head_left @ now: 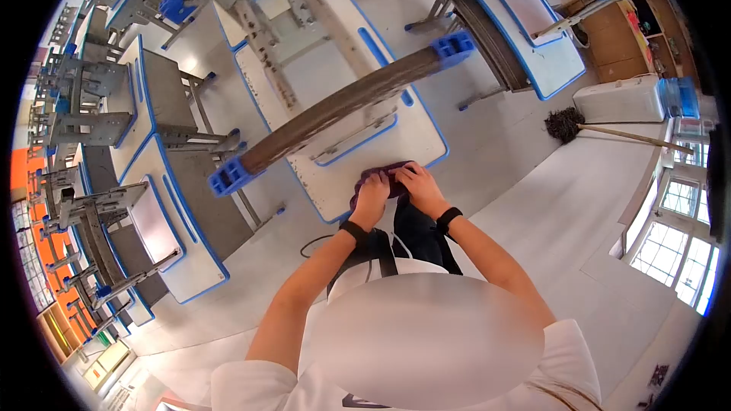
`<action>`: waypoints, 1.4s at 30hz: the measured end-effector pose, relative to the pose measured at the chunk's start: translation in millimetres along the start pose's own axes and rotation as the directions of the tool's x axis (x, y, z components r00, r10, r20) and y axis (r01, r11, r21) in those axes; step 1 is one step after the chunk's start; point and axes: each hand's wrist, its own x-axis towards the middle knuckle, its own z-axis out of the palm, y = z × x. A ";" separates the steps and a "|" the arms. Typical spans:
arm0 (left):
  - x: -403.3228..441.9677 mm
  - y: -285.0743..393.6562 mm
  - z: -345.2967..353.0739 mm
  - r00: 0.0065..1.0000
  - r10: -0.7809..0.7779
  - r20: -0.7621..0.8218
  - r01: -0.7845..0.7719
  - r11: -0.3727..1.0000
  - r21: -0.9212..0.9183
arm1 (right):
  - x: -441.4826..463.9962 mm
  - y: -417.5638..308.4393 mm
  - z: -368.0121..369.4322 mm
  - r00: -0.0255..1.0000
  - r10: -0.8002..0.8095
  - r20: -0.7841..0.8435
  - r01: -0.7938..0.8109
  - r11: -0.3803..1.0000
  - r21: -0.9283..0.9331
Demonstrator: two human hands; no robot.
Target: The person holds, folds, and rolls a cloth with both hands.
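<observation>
At the near end of a white desk (335,196) with blue edging, my two hands are close together on a dark purple cloth (395,185). My left hand (372,196) has its fingers closed on the cloth's left part. On the other side, my right hand (419,187) grips the cloth's right part with bent fingers. Just beyond them, an upturned chair lies on the desktop, its worn metal foot bar (327,113) running across the view between blue end caps. Both wrists wear black bands.
Rows of desks (179,236) with upturned chairs stand to the left. Another desk (544,61) with a chair on it is at the upper right. A mop (565,125) lies with its long handle pointing toward the windows (674,240) on the right, beside a white box (620,101).
</observation>
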 end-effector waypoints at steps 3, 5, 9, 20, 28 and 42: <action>21.6 22.5 -0.8 0.999 -0.038 0.013 0.039 0.996 -0.075 | -6.3 27.9 -15.6 0.999 -0.017 -0.042 0.019 0.999 0.040; 38.3 36.6 -1.1 0.998 -0.068 0.008 0.068 0.991 -0.119 | -8.0 50.8 -24.7 0.998 -0.028 -0.048 0.032 0.996 0.078; 75.2 70.5 -0.3 0.993 -0.119 -0.008 0.116 0.976 -0.183 | -16.1 92.3 -43.3 0.988 0.037 -0.150 -0.010 0.985 0.175; 150.8 128.2 -36.1 0.998 -0.016 0.061 0.043 0.879 -0.474 | -57.0 162.1 -113.2 0.976 0.164 -0.141 -0.124 0.959 0.256; 248.9 202.2 -37.6 0.954 0.295 0.053 -0.247 0.874 -0.418 | -116.7 221.5 -151.0 0.829 0.484 -0.279 -0.370 0.850 0.375; 475.7 301.5 -42.5 0.848 0.508 -0.148 -0.529 0.814 -0.240 | -111.0 368.6 -264.9 0.600 0.611 -0.515 -0.484 0.791 0.374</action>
